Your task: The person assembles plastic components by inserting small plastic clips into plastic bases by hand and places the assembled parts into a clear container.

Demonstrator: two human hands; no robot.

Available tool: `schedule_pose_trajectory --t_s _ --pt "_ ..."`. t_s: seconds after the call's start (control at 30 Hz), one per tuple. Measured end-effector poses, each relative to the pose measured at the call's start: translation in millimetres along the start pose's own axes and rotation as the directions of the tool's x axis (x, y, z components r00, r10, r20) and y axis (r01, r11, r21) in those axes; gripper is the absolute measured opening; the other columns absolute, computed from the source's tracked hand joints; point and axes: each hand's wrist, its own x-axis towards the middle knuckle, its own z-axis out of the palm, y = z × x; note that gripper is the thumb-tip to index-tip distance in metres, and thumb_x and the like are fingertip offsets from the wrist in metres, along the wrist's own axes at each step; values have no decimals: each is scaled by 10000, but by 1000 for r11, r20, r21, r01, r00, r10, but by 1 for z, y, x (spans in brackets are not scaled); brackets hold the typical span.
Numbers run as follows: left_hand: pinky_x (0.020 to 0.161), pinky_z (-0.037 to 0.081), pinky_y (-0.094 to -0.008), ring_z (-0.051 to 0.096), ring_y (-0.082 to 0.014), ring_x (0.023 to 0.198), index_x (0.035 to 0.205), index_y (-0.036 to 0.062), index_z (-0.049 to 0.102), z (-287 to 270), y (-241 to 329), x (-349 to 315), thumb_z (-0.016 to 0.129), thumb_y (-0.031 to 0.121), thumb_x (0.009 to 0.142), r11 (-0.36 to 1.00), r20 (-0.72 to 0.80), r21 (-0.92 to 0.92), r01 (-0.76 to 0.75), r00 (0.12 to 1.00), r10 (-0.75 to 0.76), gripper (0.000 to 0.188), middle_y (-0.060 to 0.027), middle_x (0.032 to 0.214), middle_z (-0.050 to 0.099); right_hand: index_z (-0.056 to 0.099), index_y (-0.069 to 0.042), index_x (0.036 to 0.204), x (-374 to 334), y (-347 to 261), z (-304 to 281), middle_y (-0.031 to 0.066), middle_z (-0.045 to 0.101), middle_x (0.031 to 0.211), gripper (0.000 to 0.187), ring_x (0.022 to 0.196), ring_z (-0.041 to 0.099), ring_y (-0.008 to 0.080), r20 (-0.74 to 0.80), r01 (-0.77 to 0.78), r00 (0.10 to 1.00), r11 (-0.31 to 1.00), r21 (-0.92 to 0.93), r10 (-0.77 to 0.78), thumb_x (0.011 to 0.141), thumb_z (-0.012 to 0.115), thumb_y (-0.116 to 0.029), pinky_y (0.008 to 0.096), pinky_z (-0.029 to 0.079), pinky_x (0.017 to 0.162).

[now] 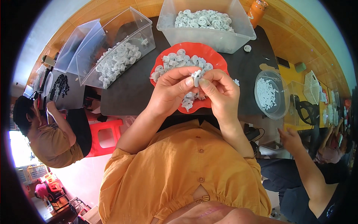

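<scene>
Between the fingertips of my left hand (173, 89) and my right hand (222, 89) is a small white plastic part (197, 77), round with a toothed edge. Both hands are closed in a pinch on it, held above a red scalloped tray (220, 56). In that tray lies a heap of similar white plastic parts (182, 59), some with square bodies and round discs. My hands and wrists hide part of the tray's middle and near side.
A clear bin (238, 41) of white parts stands behind the tray, another clear bin (85, 74) at left. Right of the tray is a round clear tub (281, 108) of small white pieces. An orange can (257, 12) stands far right. People sit on both sides.
</scene>
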Motion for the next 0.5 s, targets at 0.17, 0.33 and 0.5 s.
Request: schedule_pose_trajectory --t_s 0.17,0.33,0.5 --pt "822 557 -333 656 -171 889 1247 -26 621 9 0 -2 624 87 972 994 -75 100 -51 995 59 297 -102 1041 688 658 8 951 -1 6 0 28 629 922 82 749 598 81 -9 22 1000 998 59 -22 904 710 -34 225 495 658" --pt "810 553 -326 649 -164 874 1235 -25 628 15 3 -4 628 78 968 996 -18 67 -66 998 67 286 -95 1032 685 645 -19 987 -4 7 -1 30 662 907 103 781 624 98 37 -137 991 944 300 132 912 706 -56 238 501 675" --pt "806 545 -301 645 -155 887 1223 -24 636 7 8 -7 637 70 961 990 -46 126 -64 996 71 279 -81 1028 680 632 -22 984 -1 7 6 29 666 907 118 784 631 103 58 -143 990 941 305 131 910 712 -66 234 488 661"
